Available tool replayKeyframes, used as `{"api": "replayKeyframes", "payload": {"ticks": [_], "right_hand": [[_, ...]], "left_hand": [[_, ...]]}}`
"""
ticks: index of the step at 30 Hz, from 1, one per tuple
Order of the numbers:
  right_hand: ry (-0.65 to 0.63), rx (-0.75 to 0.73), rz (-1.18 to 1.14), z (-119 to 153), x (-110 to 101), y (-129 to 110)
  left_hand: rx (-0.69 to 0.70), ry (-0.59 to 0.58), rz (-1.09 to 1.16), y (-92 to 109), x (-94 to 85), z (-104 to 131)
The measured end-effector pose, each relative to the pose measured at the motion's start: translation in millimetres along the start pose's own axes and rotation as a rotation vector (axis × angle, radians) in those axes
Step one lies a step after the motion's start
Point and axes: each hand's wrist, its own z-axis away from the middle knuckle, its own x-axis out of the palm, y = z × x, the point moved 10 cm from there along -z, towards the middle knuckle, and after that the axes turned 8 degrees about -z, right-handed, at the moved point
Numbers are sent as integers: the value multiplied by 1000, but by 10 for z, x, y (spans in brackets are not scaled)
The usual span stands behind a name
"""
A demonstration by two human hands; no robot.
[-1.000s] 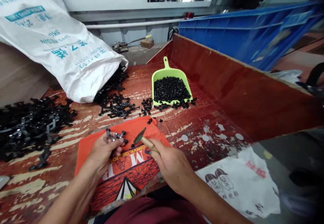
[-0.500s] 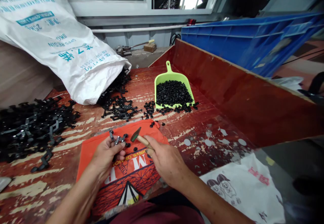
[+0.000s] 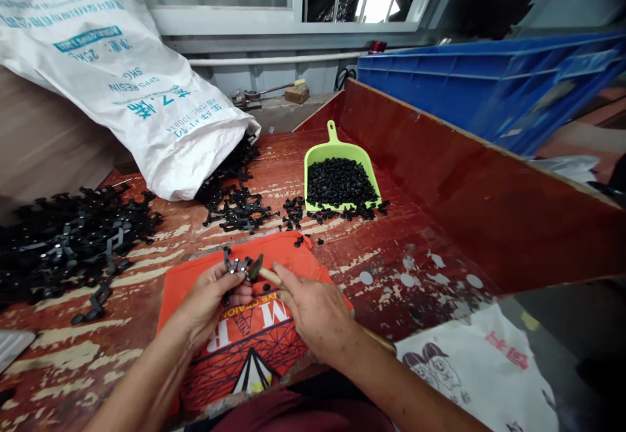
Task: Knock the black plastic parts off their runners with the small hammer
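My left hand [image 3: 212, 298] pinches a small black jointed plastic piece [image 3: 238, 266] above an orange printed cloth [image 3: 288, 259]. My right hand [image 3: 317, 311] is wrapped round the wooden handle of a small hammer [image 3: 256, 267]. The hammer's head is at the right end of the black piece; whether they touch is hard to tell. One loose black cap [image 3: 267, 287] lies on the cloth between my hands. Farther back, a lime green dustpan [image 3: 374, 187] holds many small black caps, some spilled at its front edge.
A white sack [image 3: 161, 113] spills black pieces on the red worn table [image 3: 132, 282]. A pile of black linkages [image 3: 63, 243] lies left. A wooden board [image 3: 440, 158] and blue crate [image 3: 440, 86] stand right; a white bag [image 3: 484, 360] lies front right.
The hammer head has swung down and left onto or beside the black piece's right end. My left hand still holds the piece. The whole view has shifted slightly.
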Motion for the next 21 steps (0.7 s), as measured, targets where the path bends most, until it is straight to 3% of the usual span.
{"api": "replayKeyframes", "payload": {"ticks": [8, 15, 21], "right_hand": [[-4, 7, -23, -4, -44, 20], [84, -48, -82, 42, -189, -38], [-52, -3, 53, 24, -57, -103]], "left_hand": [[-13, 8, -63, -16, -21, -28], [16, 56, -65, 29, -27, -10], [69, 40, -63, 100, -4, 6]]}}
